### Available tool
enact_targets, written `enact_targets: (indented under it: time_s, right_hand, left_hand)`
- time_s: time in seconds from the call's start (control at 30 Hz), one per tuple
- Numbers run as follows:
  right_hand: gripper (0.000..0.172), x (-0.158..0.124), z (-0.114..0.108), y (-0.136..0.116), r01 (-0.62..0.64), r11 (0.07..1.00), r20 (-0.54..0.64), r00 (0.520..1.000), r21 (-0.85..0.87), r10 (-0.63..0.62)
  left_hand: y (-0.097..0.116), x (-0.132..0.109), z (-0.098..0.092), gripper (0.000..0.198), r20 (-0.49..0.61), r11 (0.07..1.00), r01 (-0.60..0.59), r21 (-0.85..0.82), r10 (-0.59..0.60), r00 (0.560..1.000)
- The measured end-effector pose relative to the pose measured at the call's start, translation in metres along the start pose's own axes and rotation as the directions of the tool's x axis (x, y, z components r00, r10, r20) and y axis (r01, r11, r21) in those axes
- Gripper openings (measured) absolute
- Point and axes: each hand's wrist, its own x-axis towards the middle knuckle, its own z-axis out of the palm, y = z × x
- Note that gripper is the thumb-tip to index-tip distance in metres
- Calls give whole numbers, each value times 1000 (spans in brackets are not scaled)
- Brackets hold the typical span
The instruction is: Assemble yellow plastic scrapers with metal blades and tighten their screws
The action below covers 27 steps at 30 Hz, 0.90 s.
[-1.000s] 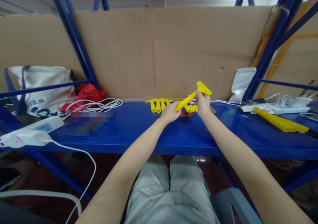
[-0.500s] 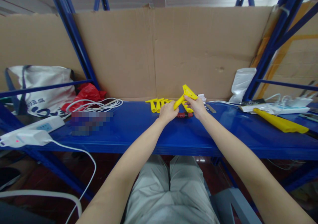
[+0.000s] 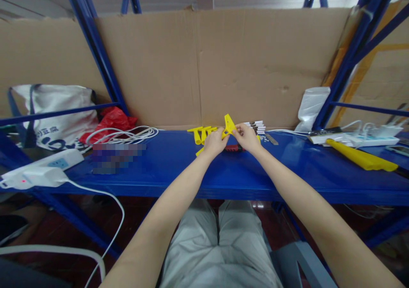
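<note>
Over the blue shelf, my left hand (image 3: 214, 144) is closed around the handle of a yellow scraper (image 3: 229, 124). The handle's end pokes out below that hand, and the triangular head points up and away. My right hand (image 3: 248, 137) pinches the head's right side; its fingertips are partly hidden. Similar yellow scrapers (image 3: 198, 137) lie in a row just left of and behind my left hand. Beneath my hands is a red and black tool (image 3: 234, 148), mostly covered. Behind my right hand are several white, dark-marked strips (image 3: 258, 126) and a flat metal blade (image 3: 272, 139).
A cardboard sheet (image 3: 153, 66) stands along the shelf's back. To the left are a power strip (image 3: 60, 162), coiled white cable (image 3: 137, 135), a red plastic bag (image 3: 116, 119) and a cloth bag (image 3: 60, 113). A long yellow piece (image 3: 361, 155) lies at right, near another power strip (image 3: 373, 140).
The scraper has shifted left and turned, its handle end now towards the lower left. My right hand has moved slightly left and down along with it. More of the white strips show.
</note>
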Motion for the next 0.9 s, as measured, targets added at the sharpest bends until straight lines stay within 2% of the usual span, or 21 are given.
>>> enact_targets:
  time_s: [0.2, 0.33, 0.53, 0.63, 0.77, 0.83, 0.9]
  right_hand:
    - [12, 0, -4, -4, -96, 995, 82, 992, 15, 95]
    - [10, 1, -4, -4, -186, 983, 111, 977, 2, 184]
    - [8, 4, -3, 3, -270, 962, 170, 950, 32, 261]
    - [13, 6, -4, 8, -283, 958, 187, 944, 41, 271]
    - [19, 14, -21, 21, -257, 956, 78, 960, -139, 269]
    - [20, 17, -36, 31, -275, 911, -25, 959, -308, 281]
    - [24, 18, -53, 44, -350, 837, -115, 936, -420, 334]
  left_hand:
    - [-3, 0, 2, 33, 4, 998, -64, -26, 65, 998]
    - [-3, 0, 3, 33, 58, 996, -84, -18, 84, 995]
    - [-3, 0, 4, 36, 162, 995, -25, 92, 10, 987]
    - [-3, 0, 5, 37, 189, 989, -14, 146, -14, 982]
    - [-1, -1, 3, 38, 203, 986, 0, 166, -34, 979]
    - [0, -2, 1, 38, 209, 985, 3, 170, -39, 977]
    - [2, -3, -1, 38, 214, 986, 2, 169, -39, 976]
